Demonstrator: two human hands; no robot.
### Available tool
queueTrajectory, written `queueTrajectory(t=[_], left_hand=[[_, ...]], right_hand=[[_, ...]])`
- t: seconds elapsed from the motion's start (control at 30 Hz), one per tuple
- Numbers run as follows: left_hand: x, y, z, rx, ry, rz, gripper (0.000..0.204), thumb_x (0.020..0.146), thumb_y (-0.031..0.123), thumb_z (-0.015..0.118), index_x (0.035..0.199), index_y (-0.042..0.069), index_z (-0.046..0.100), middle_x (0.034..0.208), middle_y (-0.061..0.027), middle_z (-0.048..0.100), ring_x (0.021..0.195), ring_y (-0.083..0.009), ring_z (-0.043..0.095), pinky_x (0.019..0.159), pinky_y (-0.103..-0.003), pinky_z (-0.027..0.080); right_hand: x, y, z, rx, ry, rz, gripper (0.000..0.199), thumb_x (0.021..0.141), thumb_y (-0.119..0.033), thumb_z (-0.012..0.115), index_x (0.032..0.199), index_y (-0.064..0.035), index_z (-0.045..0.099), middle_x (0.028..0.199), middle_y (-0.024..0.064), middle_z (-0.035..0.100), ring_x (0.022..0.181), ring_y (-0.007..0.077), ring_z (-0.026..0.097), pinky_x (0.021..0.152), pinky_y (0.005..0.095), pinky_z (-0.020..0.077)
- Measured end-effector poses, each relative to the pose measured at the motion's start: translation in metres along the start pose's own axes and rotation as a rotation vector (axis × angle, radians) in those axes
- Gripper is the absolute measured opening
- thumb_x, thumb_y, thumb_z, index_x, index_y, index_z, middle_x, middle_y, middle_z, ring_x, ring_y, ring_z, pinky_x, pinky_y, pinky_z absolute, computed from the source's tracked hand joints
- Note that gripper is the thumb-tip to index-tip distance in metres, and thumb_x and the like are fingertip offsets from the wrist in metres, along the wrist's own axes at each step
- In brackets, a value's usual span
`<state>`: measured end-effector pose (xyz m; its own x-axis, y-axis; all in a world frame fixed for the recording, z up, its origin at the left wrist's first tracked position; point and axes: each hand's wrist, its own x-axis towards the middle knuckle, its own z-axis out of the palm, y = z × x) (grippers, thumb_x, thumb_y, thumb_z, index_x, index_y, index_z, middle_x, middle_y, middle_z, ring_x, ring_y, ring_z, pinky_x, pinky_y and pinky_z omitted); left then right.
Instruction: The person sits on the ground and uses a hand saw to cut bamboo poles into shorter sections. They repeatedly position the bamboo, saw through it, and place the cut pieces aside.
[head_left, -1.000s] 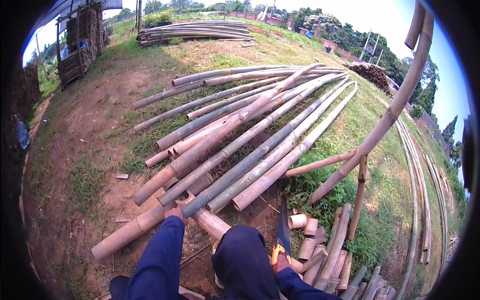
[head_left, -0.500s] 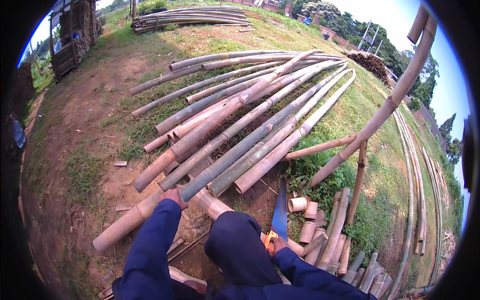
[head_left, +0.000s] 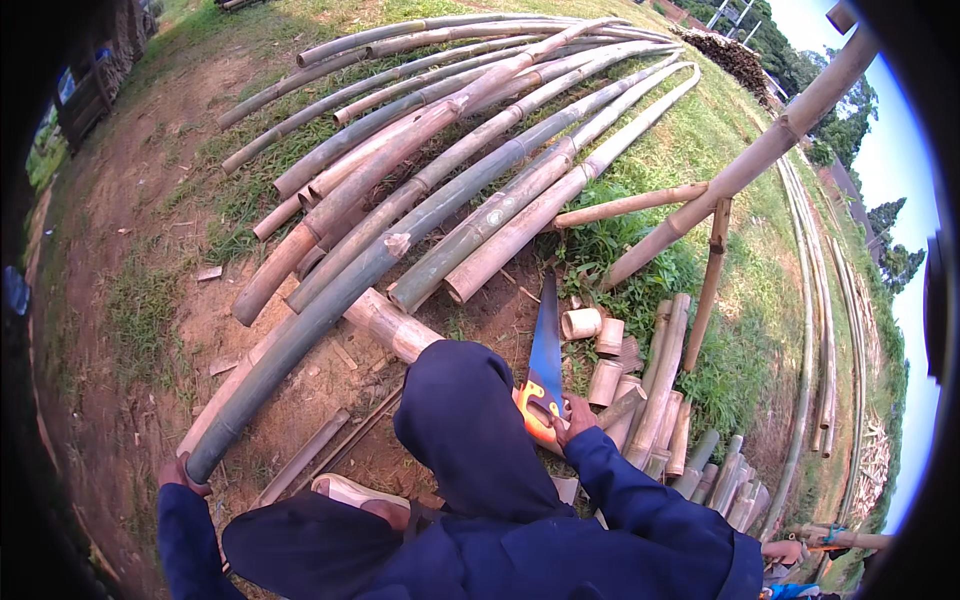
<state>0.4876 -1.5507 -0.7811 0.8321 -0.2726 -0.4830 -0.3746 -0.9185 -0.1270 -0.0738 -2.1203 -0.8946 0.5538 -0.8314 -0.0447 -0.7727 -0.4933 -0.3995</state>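
Bare dirt – left hand (head_left: 180, 472) gripping bamboo pole (head_left: 300, 335) end, right hand (head_left: 572, 415) on handsaw (head_left: 544, 375)

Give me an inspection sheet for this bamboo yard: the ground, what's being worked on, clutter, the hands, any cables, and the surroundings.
Surface: bare earth with grass patches, sloping off into a grassy field.
Job's things: a long greenish bamboo pole gripped at its near end; a hand saw with a blue blade and orange handle, blade pointing away from the person.
Clutter: short cut pieces right of the saw; wood chips on the dirt; a pile of long poles beyond.
Grippers: left hand closed around the pole end; right hand closed on the saw handle.
Cables: nothing seen.
Surroundings: a propped bamboo frame at right, trees behind; another person's hand at the lower right edge.
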Motion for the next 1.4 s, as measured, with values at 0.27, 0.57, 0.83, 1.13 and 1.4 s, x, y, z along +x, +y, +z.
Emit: queueTrajectory(t=[0.27,0.57,0.83,1.13,1.4], left_hand=[[-0.045,-0.195,0.151,0.082,-0.181,-0.562,0.083,0.076,0.024,0.081,0.153,0.030,0.050,0.150,-0.0018,0.060,0.149,-0.0259,0.043,0.126,-0.051,0.021],[-0.077,-0.102,0.205,-0.062,0.687,-0.375,0.078,0.078,0.014,0.077,0.148,0.013,0.043,0.146,-0.0159,0.052,0.138,-0.0367,0.048,0.114,-0.047,0.038],[-0.068,0.056,0.231,-0.343,0.398,0.034,0.068,0.081,0.017,0.075,0.143,0.012,0.048,0.135,-0.0153,0.057,0.128,-0.0383,0.054,0.108,-0.048,0.042],[-0.032,0.101,0.271,-0.483,0.316,0.022,0.060,0.082,0.018,0.074,0.138,0.011,0.052,0.128,-0.0141,0.059,0.122,-0.0376,0.057,0.104,-0.049,0.044],[0.011,0.131,0.159,-0.416,0.962,0.249,0.041,0.090,0.023,0.074,0.125,0.009,0.058,0.123,-0.0156,0.061,0.115,-0.0359,0.059,0.100,-0.047,0.048]], right_hand=[[0.056,-0.013,-0.021,0.046,0.158,-0.257,0.055,0.085,-0.006,0.078,0.135,-0.0014,0.056,0.107,0.0174,0.061,0.076,0.0239,0.065,0.072,0.0359,0.0569],[0.153,-0.121,0.017,0.240,-0.096,-0.795,0.047,0.091,-0.016,0.073,0.134,-0.0048,0.059,0.116,0.0148,0.067,0.099,0.0291,0.071,0.085,0.0395,0.0570],[0.166,-0.229,0.152,0.003,-0.774,-0.873,0.044,0.093,-0.021,0.070,0.133,-0.0064,0.060,0.120,0.0148,0.066,0.109,0.0328,0.069,0.092,0.0421,0.0554],[0.138,-0.285,0.165,0.084,-0.793,-1.042,0.042,0.090,-0.016,0.068,0.131,-0.0088,0.063,0.116,0.0168,0.067,0.113,0.0390,0.064,0.096,0.0464,0.0531],[0.192,-0.358,0.112,0.376,-0.312,-1.083,0.027,0.090,-0.005,0.075,0.116,-0.0029,0.067,0.095,0.0117,0.068,0.081,0.0242,0.068,0.073,0.0361,0.0542]])
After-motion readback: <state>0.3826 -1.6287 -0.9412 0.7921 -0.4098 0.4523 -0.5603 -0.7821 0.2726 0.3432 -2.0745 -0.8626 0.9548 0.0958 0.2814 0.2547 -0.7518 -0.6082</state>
